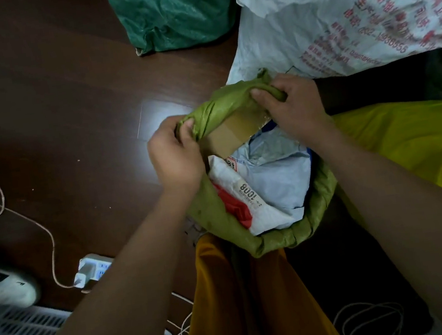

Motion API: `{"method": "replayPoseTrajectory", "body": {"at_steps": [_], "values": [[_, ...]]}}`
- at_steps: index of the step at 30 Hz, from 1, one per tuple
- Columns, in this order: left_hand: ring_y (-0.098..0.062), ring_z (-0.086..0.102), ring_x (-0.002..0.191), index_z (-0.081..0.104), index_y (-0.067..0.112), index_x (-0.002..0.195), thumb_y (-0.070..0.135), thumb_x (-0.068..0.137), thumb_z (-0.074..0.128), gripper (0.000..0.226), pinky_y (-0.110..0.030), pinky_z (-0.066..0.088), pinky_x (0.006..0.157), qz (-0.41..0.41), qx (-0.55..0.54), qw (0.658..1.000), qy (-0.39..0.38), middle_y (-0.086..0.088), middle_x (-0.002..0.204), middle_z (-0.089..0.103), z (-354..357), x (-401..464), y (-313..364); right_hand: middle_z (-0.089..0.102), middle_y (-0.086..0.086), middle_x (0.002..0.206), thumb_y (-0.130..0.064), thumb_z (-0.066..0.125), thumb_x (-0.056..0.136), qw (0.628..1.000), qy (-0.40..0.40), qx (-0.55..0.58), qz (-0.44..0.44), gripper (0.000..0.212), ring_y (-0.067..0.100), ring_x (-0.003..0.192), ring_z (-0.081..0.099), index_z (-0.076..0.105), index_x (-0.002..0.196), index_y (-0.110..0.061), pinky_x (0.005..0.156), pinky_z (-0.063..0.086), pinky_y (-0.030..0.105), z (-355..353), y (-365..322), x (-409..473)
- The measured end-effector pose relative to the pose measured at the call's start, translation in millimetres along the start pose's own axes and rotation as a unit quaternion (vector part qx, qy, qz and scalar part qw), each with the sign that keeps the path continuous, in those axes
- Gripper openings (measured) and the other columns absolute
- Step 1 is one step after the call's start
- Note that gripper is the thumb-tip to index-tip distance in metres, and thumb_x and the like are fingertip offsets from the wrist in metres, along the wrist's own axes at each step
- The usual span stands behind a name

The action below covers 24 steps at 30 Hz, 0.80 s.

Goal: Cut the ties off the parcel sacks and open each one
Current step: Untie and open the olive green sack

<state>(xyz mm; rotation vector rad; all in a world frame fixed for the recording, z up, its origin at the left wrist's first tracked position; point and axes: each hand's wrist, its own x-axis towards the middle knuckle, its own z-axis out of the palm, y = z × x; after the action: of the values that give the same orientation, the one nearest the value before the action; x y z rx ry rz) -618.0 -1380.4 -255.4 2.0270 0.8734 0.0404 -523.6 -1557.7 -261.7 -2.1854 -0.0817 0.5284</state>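
Floor: dark wood floor (47,92), crowded with sacks; cut string (6,203) left lying at 9 o'clock.
Green sack: olive sack (222,226) kept at centre, mouth untied, so its rim can be rolled down.
Left grip: left hand (174,156) closed on bunched rim at 10 o'clock.
Right grip: right hand (292,106) closed on rim at 1 o'clock, spreading the mouth.
Contents: cardboard box (233,133) and parcels (267,183) exposed.
Others: white printed sack (334,9) at 1 o'clock, dark green sack (172,12) at 12.

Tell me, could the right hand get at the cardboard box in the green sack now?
Probably yes: the cardboard box lies uncovered in the green sack just below the right hand, though that hand must first release the rim.
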Motion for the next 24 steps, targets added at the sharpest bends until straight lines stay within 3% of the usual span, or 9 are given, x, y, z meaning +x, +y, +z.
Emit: {"method": "replayPoseTrajectory", "body": {"at_steps": [3, 5, 9, 12, 14, 16, 18, 20, 24], "values": [[0.004, 0.047, 0.053, 0.068, 0.010, 0.079, 0.012, 0.091, 0.058, 0.015, -0.014, 0.038, 0.057, 0.000, -0.016, 1.000, -0.020, 0.016, 0.060, 0.052, -1.5, 17.6, 14.8, 0.037, -0.012, 0.051, -0.029, 0.064, 0.093, 0.999, 0.021, 0.032, 0.034, 0.047, -0.001, 0.047, 0.039, 0.040, 0.052, -0.027, 0.054, 0.031, 0.015, -5.8, -3.8, -2.4], [0.006, 0.044, 0.049, 0.064, 0.013, 0.072, 0.012, 0.091, 0.059, 0.020, -0.011, 0.037, 0.053, -0.013, -0.040, 0.999, -0.031, 0.015, 0.058, 0.050, -2.3, 30.8, 21.1, 0.040, -0.003, 0.052, -0.032, 0.063, 0.092, 0.995, 0.027, 0.069, 0.066, 0.050, 0.004, 0.052, 0.038, 0.042, 0.051, -0.014, 0.056, 0.034, 0.024, -8.0, -3.9, -4.8], [0.002, 0.046, 0.052, 0.060, 0.019, 0.061, 0.013, 0.090, 0.064, 0.030, -0.016, 0.040, 0.054, -0.096, -0.075, 0.986, -0.117, 0.004, 0.061, 0.056, 6.1, 51.9, 30.3, 0.055, 0.015, 0.065, -0.036, 0.065, 0.089, 0.983, 0.034, 0.130, 0.127, 0.055, 0.016, 0.062, 0.050, 0.058, 0.074, 0.017, 0.062, 0.041, 0.029, -13.9, 0.8, -3.5], [0.003, 0.052, 0.050, 0.064, 0.020, 0.064, 0.015, 0.091, 0.063, 0.028, -0.015, 0.043, 0.053, -0.111, -0.045, 0.977, -0.179, 0.013, 0.054, 0.060, 18.1, 59.7, 35.4, 0.066, 0.018, 0.084, -0.028, 0.068, 0.084, 0.968, 0.076, 0.145, 0.190, 0.035, 0.008, 0.072, 0.058, 0.063, 0.087, 0.006, 0.073, 0.049, 0.034, -16.2, 8.4, 6.9], [-0.002, 0.055, 0.054, 0.065, 0.019, 0.067, 0.017, 0.092, 0.063, 0.025, -0.019, 0.046, 0.057, -0.120, -0.028, 0.973, -0.197, 0.006, 0.061, 0.062, 23.7, 64.9, 34.1, 0.058, 0.001, 0.077, -0.018, 0.067, 0.081, 0.964, 0.101, 0.153, 0.192, 0.018, -0.002, 0.062, 0.053, 0.055, 0.094, -0.015, 0.063, 0.048, 0.024, -16.4, 12.2, 11.9], [-0.009, 0.056, 0.058, 0.065, 0.018, 0.069, 0.018, 0.091, 0.064, 0.022, -0.024, 0.048, 0.060, -0.135, -0.045, 0.969, -0.200, -0.001, 0.067, 0.063, 25.4, 67.3, 31.0, 0.047, -0.003, 0.068, -0.010, 0.058, 0.082, 0.979, 0.088, 0.122, 0.136, 0.024, 0.003, 0.054, 0.045, 0.046, 0.097, -0.023, 0.054, 0.040, 0.021, -13.0, 8.3, 13.5], [-0.005, 0.058, 0.057, 0.062, 0.019, 0.070, 0.018, 0.090, 0.066, 0.020, -0.021, 0.049, 0.059, -0.137, -0.062, 0.971, -0.185, 0.000, 0.068, 0.064, 24.0, 66.0, 29.0, 0.049, -0.002, 0.075, 0.000, 0.048, 0.081, 0.995, 0.079, 0.053, 0.040, 0.022, 0.005, 0.067, 0.048, 0.053, 0.096, -0.015, 0.064, 0.043, 0.026, -8.1, 1.5, 11.7], [0.004, 0.054, 0.049, 0.056, 0.021, 0.069, 0.018, 0.087, 0.069, 0.023, -0.016, 0.047, 0.054, -0.123, -0.070, 0.978, -0.154, 0.006, 0.064, 0.060, 20.2, 61.7, 30.3, 0.059, 0.001, 0.088, 0.008, 0.045, 0.082, 0.995, 0.096, 0.007, -0.037, 0.021, 0.015, 0.089, 0.057, 0.062, 0.089, -0.003, 0.087, 0.047, 0.039, -1.2, 1.2, 11.3], [0.001, 0.044, 0.058, 0.042, 0.024, 0.069, 0.020, 0.081, 0.076, 0.036, -0.011, 0.038, 0.059, -0.042, -0.033, 0.996, -0.065, 0.010, 0.066, 0.047, 5.3, 52.8, 29.6, 0.069, 0.001, 0.110, 0.001, 0.050, 0.092, 0.996, 0.074, 0.036, -0.021, 0.024, 0.016, 0.111, 0.061, 0.072, 0.099, -0.008, 0.102, 0.045, 0.041, 2.0, -1.8, 10.1]]}}
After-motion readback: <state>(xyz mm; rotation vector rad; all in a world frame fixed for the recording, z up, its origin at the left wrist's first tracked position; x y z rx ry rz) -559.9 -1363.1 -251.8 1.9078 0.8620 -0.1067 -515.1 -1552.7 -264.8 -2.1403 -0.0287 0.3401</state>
